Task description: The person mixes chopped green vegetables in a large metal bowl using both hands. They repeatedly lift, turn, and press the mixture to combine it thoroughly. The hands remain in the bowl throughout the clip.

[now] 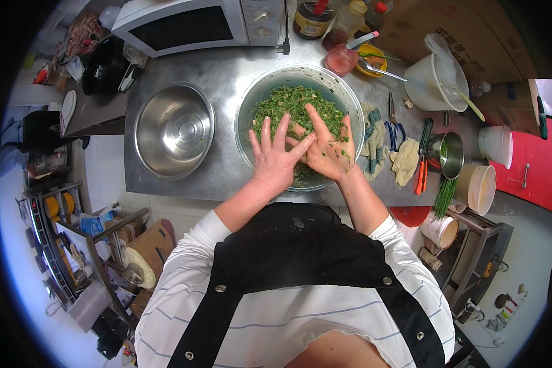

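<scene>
A large round bowl [357, 138] holds a mass of finely chopped greens [287, 99] mixed with small pale bits. Above it, my left hand [276, 158] is spread with its back up, its thumb crossing the fingers of the other hand. My right hand [330, 149] has its palm turned up and its fingers apart, with bits of green stuck to the palm and fingers. Neither hand grips anything. To the left of the bowl stands a wide stainless steel bowl [175, 131], with nothing but a few specks in it.
A microwave oven [179, 27] and sauce bottles stand at the back. Right of the bowl lie a knitted cloth [372, 138], scissors [392, 124], a folded cloth [405, 161] and orange-handled tools [422, 170]. A small steel bowl [455, 156], white tubs [496, 142] and green stalks [446, 195] are farther right.
</scene>
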A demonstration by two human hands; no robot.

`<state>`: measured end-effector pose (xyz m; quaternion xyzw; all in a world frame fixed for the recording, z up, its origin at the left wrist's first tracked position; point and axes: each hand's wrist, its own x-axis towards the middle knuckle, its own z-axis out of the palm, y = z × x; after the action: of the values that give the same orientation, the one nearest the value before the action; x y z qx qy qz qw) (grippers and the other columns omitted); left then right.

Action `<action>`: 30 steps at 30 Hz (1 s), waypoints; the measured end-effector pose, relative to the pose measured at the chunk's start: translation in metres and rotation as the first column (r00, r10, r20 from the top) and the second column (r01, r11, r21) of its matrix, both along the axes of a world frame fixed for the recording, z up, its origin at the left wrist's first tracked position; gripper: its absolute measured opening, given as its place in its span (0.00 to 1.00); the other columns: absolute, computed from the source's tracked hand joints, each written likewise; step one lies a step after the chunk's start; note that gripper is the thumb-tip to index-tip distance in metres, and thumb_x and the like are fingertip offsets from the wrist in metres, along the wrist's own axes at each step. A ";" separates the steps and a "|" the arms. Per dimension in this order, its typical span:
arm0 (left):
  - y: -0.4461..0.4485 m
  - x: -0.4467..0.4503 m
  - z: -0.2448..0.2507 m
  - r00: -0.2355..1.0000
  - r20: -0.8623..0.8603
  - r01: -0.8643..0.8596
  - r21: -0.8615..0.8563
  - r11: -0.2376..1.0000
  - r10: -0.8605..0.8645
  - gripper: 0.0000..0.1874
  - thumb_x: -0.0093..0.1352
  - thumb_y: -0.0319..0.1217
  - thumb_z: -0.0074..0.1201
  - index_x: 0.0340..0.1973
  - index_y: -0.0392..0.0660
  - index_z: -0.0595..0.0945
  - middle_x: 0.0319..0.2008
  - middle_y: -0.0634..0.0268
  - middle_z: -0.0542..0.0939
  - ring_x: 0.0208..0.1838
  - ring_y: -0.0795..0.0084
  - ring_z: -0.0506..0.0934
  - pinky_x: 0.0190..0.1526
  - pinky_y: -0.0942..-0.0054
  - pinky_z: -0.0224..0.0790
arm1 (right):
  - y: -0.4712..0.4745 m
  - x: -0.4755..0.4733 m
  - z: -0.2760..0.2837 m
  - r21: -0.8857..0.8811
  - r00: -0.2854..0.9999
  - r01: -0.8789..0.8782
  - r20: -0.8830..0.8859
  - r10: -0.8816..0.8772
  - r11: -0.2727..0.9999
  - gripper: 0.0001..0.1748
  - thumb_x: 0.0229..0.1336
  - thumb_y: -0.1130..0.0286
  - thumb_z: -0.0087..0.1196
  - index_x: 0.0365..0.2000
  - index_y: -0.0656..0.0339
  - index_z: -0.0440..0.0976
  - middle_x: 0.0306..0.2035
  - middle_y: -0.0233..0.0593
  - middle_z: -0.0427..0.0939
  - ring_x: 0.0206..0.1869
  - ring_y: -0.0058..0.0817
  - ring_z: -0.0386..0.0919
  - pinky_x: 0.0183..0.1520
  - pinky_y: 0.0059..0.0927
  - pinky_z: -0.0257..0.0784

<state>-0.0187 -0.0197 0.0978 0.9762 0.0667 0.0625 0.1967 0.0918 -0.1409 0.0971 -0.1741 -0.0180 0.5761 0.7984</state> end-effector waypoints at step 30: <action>0.054 -0.013 0.000 0.976 -0.175 -0.211 -0.649 -0.731 -0.126 0.35 0.56 0.28 0.46 0.62 0.37 0.68 0.66 0.63 0.65 0.60 0.68 0.65 0.60 0.58 0.57 | 0.012 0.020 -0.009 0.247 -0.647 0.615 0.701 0.300 0.749 0.09 0.47 0.72 0.63 0.33 0.52 0.80 0.39 0.28 0.82 0.52 0.39 0.74 0.59 0.44 0.60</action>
<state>-0.0315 0.0346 0.0980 0.1659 0.1578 -0.1167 0.9664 0.1120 -0.1291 0.0884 -0.7747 -0.5124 -0.1492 0.3392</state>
